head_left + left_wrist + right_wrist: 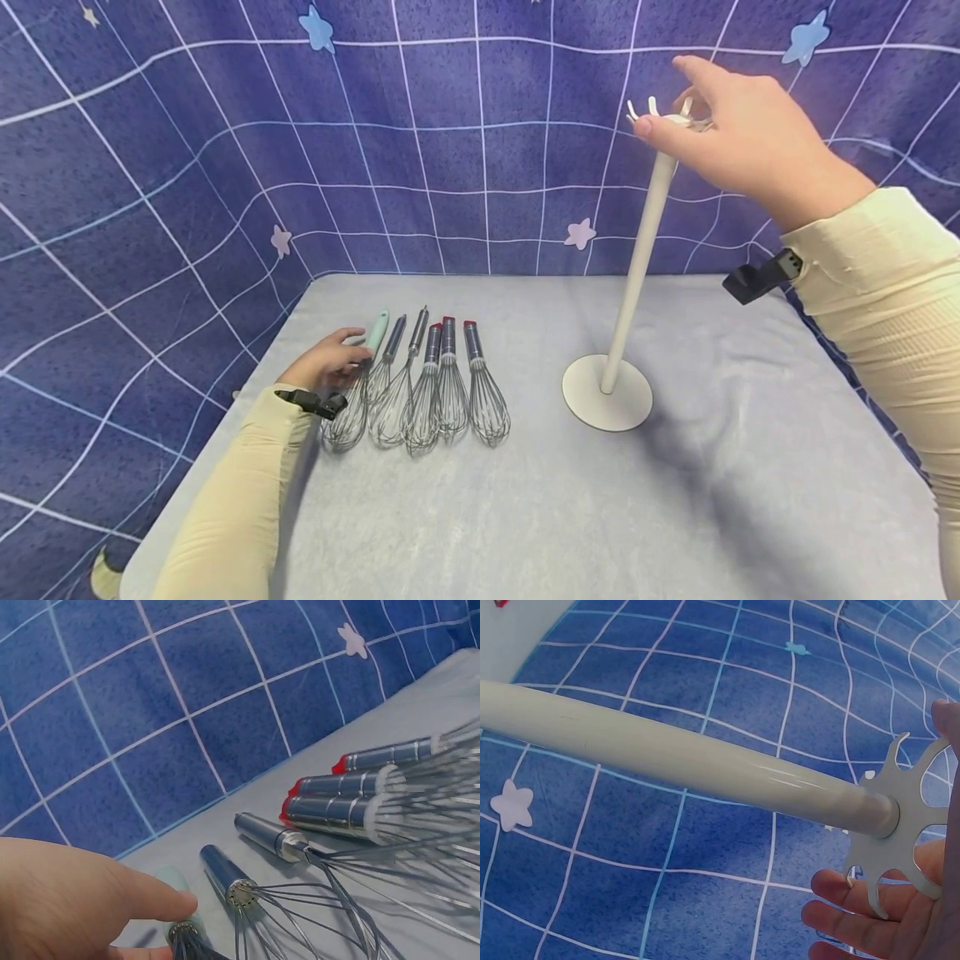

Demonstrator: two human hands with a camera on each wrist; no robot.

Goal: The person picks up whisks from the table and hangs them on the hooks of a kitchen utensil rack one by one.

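My left hand [330,358] grips the mint-green handle [377,329] of the leftmost whisk, its thumb on the near side in the left wrist view. This whisk [347,423] lies at the left end of a row of wire whisks. Right beside it lies a slim steel-handled whisk [225,874]. At the other side, my right hand [757,133] loosely holds the hooked top [885,832] of a white stand. The thumb lies by the front hooks, the index finger points up and the other fingers reach down past the ring.
Another steel whisk [416,337] and several red-ended whisks [487,400] continue the row. The stand's pole [637,258] rises from a round base [600,412] on the grey-covered table [510,517]. A blue gridded curtain [450,150] with stars hangs behind and at the left.
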